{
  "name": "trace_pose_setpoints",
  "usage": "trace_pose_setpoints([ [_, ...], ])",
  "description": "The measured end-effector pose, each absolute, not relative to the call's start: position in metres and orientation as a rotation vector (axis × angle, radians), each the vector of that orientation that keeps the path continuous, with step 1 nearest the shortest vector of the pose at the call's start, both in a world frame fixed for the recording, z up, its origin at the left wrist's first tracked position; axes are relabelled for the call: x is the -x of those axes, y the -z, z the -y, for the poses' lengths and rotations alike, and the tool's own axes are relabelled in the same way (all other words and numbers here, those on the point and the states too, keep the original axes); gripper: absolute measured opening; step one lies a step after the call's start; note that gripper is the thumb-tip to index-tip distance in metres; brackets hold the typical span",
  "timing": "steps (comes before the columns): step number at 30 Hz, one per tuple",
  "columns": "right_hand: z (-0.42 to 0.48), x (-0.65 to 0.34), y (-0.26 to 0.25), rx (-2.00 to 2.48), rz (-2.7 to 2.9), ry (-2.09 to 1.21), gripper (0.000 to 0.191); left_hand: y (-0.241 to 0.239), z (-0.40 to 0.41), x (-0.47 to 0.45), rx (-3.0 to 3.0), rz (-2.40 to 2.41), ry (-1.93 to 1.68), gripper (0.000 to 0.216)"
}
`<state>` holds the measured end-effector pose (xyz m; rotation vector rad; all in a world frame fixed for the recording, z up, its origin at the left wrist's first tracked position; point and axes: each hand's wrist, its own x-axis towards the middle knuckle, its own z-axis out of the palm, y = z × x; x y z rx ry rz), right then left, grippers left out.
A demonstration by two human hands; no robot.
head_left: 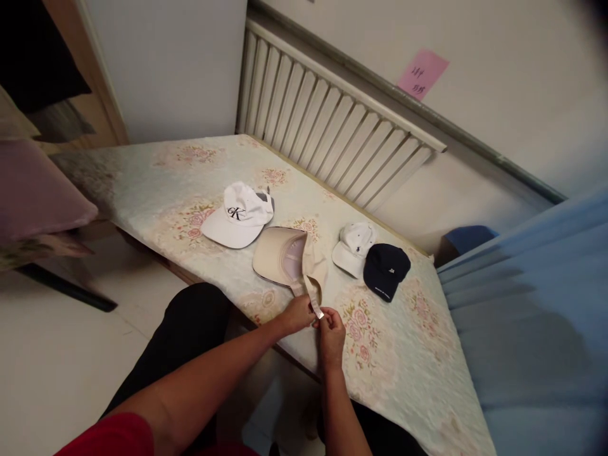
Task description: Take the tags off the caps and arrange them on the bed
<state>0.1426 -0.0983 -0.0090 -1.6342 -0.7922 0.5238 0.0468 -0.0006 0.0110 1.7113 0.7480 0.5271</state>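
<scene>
A beige baseball cap (280, 256) lies tipped on the bed's near edge, its inside and brim underside facing me. Its back strap reaches toward me, and both hands are on that strap. My left hand (298, 315) is closed on the strap from the left side. From the right, my right hand (331, 332) pinches the strap's end, where a small shiny piece shows. Some fingertips are hidden behind the strap. Just beyond to the left sits a white cap (240, 215) with black letters. Further right, a smaller white cap (354, 247) touches a dark navy cap (386, 269).
The caps rest on a flowered bed cover (285, 202). A radiator (327, 120) runs along the wall behind it, under a pink note (422, 75). A blue curtain (536, 316) hangs at the right. To the left stands a seat with a pink cover (42, 190).
</scene>
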Motion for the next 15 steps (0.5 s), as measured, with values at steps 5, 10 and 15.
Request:
trace_pose_setpoints([
  [5,0.0979,-0.1447,0.0122,1.619,0.790,-0.535,0.022,-0.0090,0.0013,-0.0499,-1.677,-0.767,-0.511,0.006],
  [10,0.0980,-0.1446,0.0116,1.631,0.798,-0.529,0.022,-0.0047,0.0014,-0.0506,-1.658,-0.747,-0.494,0.010],
  [15,0.0995,-0.1410,0.0075,1.647,0.791,-0.518,0.022,-0.0019,0.0008,-0.0493,-1.689,-0.730,-0.488,0.008],
])
